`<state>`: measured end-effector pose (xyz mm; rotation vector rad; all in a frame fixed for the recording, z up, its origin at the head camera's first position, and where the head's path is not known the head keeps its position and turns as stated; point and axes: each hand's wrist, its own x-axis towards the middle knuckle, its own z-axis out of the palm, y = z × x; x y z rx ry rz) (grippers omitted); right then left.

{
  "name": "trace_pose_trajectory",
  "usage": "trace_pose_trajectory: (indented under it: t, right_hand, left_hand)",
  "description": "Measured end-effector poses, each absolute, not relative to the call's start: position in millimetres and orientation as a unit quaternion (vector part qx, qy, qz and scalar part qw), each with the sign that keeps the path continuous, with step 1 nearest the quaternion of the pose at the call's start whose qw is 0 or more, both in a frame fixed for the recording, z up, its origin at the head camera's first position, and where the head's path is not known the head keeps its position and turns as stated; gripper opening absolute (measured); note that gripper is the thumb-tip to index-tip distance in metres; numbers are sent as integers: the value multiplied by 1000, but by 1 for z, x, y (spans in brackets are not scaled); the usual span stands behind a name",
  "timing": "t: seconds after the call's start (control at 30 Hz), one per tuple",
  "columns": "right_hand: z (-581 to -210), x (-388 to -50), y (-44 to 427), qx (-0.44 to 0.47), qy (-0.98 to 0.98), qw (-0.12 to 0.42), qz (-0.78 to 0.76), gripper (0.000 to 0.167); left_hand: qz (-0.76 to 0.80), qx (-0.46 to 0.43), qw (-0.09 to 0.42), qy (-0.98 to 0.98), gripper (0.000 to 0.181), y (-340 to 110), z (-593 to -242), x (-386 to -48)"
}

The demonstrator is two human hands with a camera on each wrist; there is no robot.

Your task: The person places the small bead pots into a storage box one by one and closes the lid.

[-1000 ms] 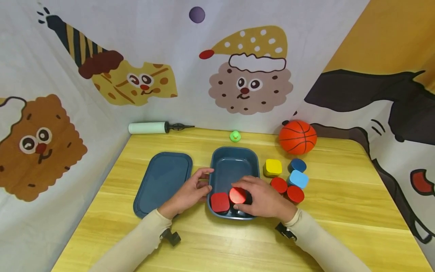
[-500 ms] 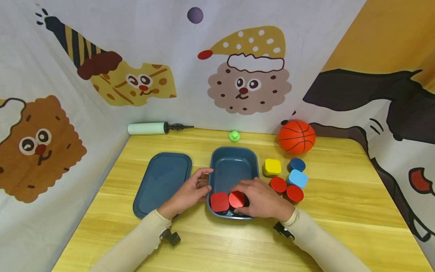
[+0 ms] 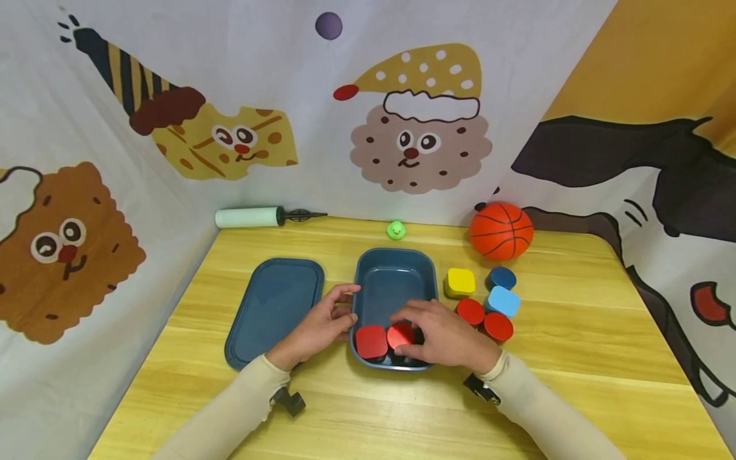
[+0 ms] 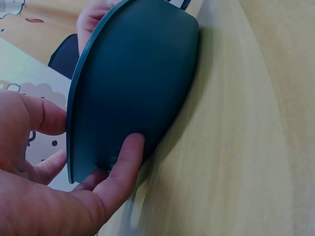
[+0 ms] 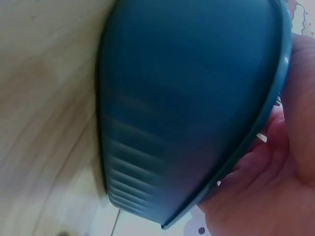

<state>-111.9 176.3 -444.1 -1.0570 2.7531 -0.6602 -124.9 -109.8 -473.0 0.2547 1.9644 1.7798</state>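
In the head view, a dark blue box [image 3: 393, 287] holds a square red block [image 3: 371, 342] and a round red block [image 3: 400, 335] side by side at its near end. My left hand [image 3: 319, 328] touches the box's left side with relaxed fingers; the left wrist view shows its fingertips [image 4: 133, 142] against the outer wall [image 4: 133, 73]. Over the box's near right part is my right hand [image 3: 448, 332], thumb and fingers spread loosely about the round red block. In the right wrist view that hand [image 5: 261, 182] reaches over the rim, its fingertips hidden behind the wall [image 5: 187, 98].
A dark blue lid [image 3: 276, 310] lies left of the box. To the right stand a yellow block [image 3: 460, 282], a dark blue one [image 3: 501, 278], a light blue one [image 3: 503, 301] and two round red ones [image 3: 470, 312]. Behind are a pump [image 3: 250, 217], green duck [image 3: 395, 230] and orange ball [image 3: 502, 231].
The round red block has come down slightly to rest beside the square one. My right thumb and fingers have spread apart from it. The left hand has stayed at the box's side.
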Motion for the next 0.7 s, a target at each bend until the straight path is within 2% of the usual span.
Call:
trace_pose_trajectory:
  t: [0.23,0.53,0.7]
  right_hand:
    - [-434,-112,186,-328,902,43,-276,48]
    - [-423,-116,208,-285,906,-25,-313,41]
    - [-421,-122,224,-262,903,-81,-331,36]
  left_hand:
    - [646,95,238,719,60,-110,-474,-126]
    - [644,95,235,722,59,-110,-476,-126]
    - [644,90,237,722,59,-110,-474,-125]
